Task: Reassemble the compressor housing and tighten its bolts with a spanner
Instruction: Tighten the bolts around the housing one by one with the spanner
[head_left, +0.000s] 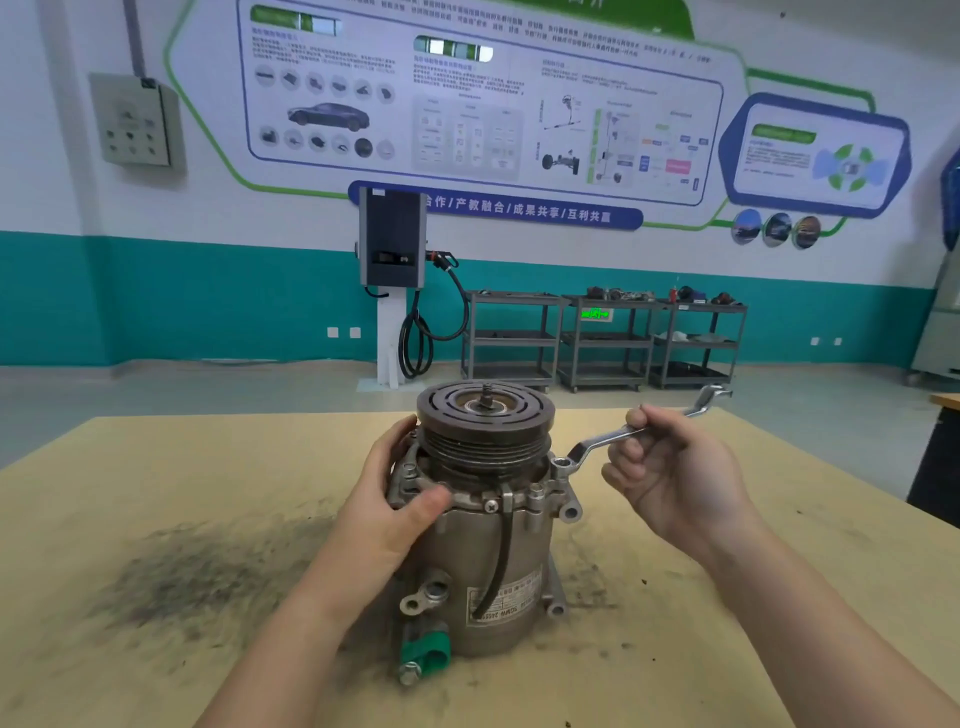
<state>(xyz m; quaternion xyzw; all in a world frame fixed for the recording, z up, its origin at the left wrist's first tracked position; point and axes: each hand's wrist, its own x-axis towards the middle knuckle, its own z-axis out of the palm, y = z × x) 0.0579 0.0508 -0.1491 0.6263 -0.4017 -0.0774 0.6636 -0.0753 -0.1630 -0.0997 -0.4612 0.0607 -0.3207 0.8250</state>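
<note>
The compressor housing (498, 561) is dull bronze-grey metal, its pulley (485, 415) dark brown with concentric grooves. A black cable (503, 556) runs down its side to a pale label (506, 597) with dark print, and a bright green cap (423, 652) sits at the bottom port. The spanner (644, 428) is shiny silver. The table (156, 493) is pale yellow-tan — smudged with dark grey, sooty speckles. Behind, the wall (208, 306) is white above and teal below, with blue-and-green bordered posters (483, 104).
</note>
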